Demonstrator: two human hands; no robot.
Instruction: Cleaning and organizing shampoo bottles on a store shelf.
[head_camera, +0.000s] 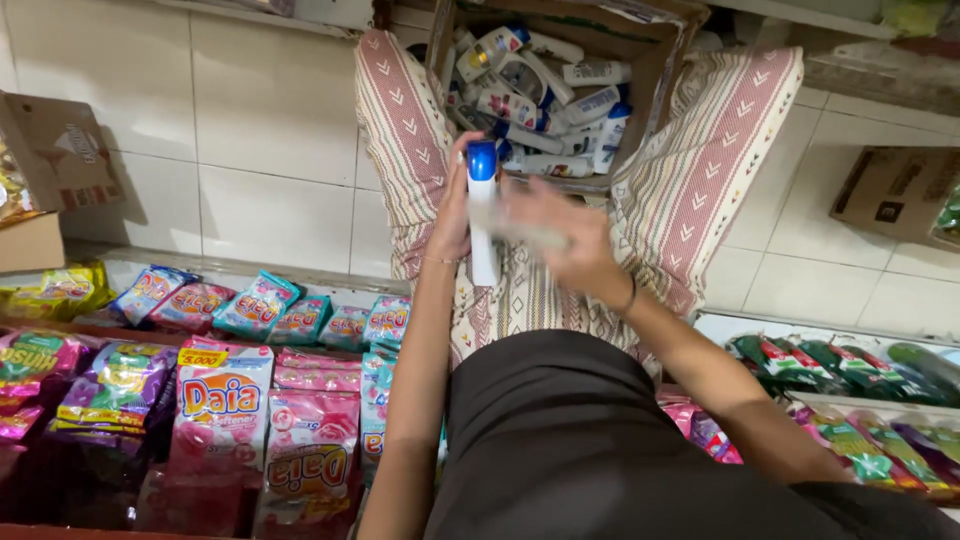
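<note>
Head view: white bottle upright in left hand.

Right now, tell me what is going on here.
A seated person holds a white plastic bottle with a blue cap upright in the left hand. The right hand is blurred across the bottle's side, touching it. Beyond the hands, an open brown cardboard box full of similar white bottles sits between the person's patterned trouser legs. Pink and colourful detergent sachets fill the low shelf on the left.

Both forearms reaching forward, left hand closed in a grip, right hand blurred (fingers spread)
</note>
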